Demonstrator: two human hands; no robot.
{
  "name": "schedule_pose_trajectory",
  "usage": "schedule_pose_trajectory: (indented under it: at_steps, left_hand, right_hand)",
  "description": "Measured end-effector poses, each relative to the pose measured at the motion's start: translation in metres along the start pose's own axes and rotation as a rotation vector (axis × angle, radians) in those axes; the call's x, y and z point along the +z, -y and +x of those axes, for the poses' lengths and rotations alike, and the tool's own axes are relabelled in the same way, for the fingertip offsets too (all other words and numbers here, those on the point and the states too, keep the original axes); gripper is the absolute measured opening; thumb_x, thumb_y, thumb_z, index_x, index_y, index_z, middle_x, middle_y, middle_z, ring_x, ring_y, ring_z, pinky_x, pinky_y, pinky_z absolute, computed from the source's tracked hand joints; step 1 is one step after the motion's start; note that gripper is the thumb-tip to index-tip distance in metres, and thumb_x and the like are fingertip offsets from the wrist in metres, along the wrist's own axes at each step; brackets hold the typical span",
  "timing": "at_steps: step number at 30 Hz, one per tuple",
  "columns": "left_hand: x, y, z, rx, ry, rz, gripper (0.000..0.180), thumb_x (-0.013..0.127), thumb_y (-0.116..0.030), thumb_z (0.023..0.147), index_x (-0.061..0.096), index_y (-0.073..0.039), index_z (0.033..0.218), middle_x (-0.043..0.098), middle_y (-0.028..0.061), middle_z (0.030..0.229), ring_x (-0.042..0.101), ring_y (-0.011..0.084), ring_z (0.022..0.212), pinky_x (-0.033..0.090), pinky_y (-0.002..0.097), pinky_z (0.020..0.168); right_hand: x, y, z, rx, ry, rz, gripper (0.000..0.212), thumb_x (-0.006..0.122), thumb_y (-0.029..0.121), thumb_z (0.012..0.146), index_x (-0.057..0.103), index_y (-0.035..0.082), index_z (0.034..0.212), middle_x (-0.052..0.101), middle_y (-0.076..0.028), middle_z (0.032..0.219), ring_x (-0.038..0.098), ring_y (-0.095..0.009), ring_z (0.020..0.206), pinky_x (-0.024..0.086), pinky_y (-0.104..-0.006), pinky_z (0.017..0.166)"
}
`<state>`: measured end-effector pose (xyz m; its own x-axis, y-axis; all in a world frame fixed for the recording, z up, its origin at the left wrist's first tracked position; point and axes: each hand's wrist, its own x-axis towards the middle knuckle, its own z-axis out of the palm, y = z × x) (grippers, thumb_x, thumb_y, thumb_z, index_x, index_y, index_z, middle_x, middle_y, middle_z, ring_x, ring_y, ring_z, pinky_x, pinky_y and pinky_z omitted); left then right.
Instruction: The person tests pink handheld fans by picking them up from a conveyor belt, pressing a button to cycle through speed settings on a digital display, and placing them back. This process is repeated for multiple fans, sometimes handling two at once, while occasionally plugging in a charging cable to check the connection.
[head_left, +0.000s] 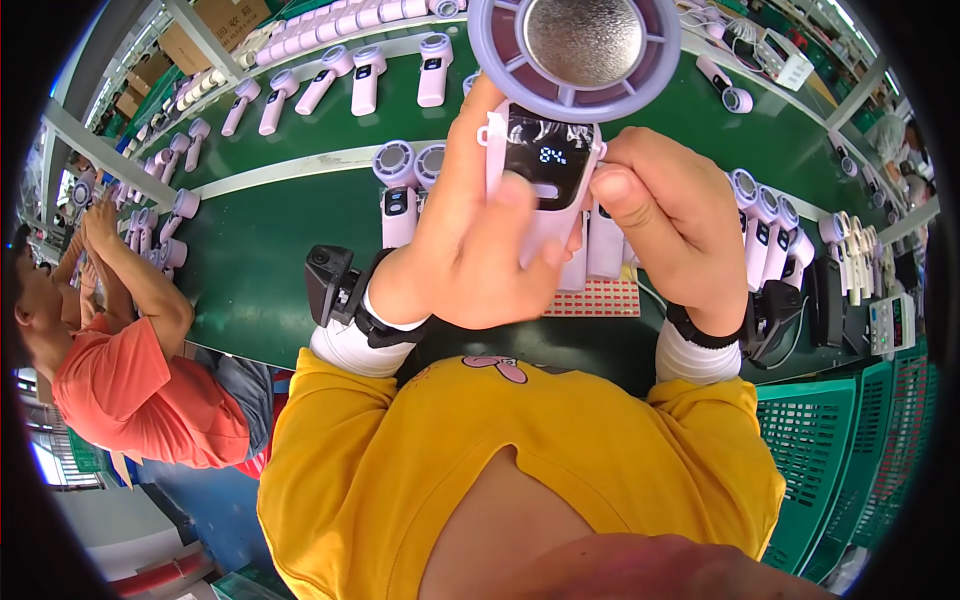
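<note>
Close in front of me is a lilac handheld fan [553, 222], its round head with a silver disc at the top. Lit digits show on its glossy black display panel. My left hand [465, 235] wraps the fan body from the left; its thumb, slightly blurred, lies at the panel's lower part. At the fan's right edge my right hand [680, 215] is closed, with thumb and forefinger pinching by the small side lug. Its other fingertips are partly hidden behind the fan. Behind my hands stand more lilac fans [397, 215], partly covered by my wrists.
Several fans [434, 70] lie on the green belt beyond the bench [250, 260]. More fans [768, 235] stand at right, near a small white meter [890, 325]. Green crates [810, 430] are at lower right. A person in an orange shirt [150, 400] works at left.
</note>
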<state>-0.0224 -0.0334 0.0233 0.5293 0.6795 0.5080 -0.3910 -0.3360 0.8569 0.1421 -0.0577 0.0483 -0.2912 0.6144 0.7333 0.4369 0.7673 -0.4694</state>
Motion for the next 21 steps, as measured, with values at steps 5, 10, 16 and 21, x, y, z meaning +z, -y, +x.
schedule_pose_trajectory:
  at_steps: [5,10,16,21]
  left_hand:
    - [0.000,0.004,0.004,0.067,-0.065,0.075,0.054,0.049,-0.007,0.075,0.025,0.004,0.122,0.049,0.0139,0.096,0.055,0.0201,0.074,0.048,0.0290,0.061]
    - [-0.015,-0.022,-0.001,0.086,-0.156,-0.245,0.050,0.049,-0.015,0.079,0.026,0.001,0.121,0.050,0.0117,0.089,0.052,0.0154,0.066,0.045,0.0267,0.056]
    - [-0.014,-0.079,-0.045,0.499,-0.405,-0.172,0.051,0.054,-0.027,0.078,0.033,-0.006,0.120,0.050,0.0095,0.091,0.049,0.0180,0.073,0.044,0.0298,0.062]
    - [-0.010,-0.068,-0.048,0.597,-0.581,0.068,0.048,0.061,-0.024,0.073,0.041,-0.012,0.115,0.054,0.0041,0.081,0.051,0.0177,0.084,0.045,0.0297,0.061]
  right_hand:
    - [-0.001,0.000,-0.001,0.105,0.037,-0.035,0.019,0.052,0.019,0.084,0.053,0.005,0.071,0.050,-0.006,0.059,0.047,-0.020,0.049,0.036,-0.0271,0.044]
    - [-0.006,0.007,-0.004,0.253,-0.134,-0.060,0.013,0.054,0.015,0.084,0.058,0.003,0.080,0.054,-0.004,0.065,0.047,-0.010,0.054,0.037,-0.0211,0.050]
    - [-0.023,0.006,-0.005,0.155,-0.496,0.105,0.014,0.053,0.012,0.085,0.059,0.000,0.086,0.057,-0.002,0.075,0.044,-0.004,0.061,0.035,-0.0166,0.055]
    - [-0.020,-0.001,-0.008,0.140,-0.586,0.071,0.017,0.052,0.014,0.085,0.058,-0.002,0.086,0.058,-0.003,0.080,0.038,-0.002,0.058,0.029,-0.0148,0.052]
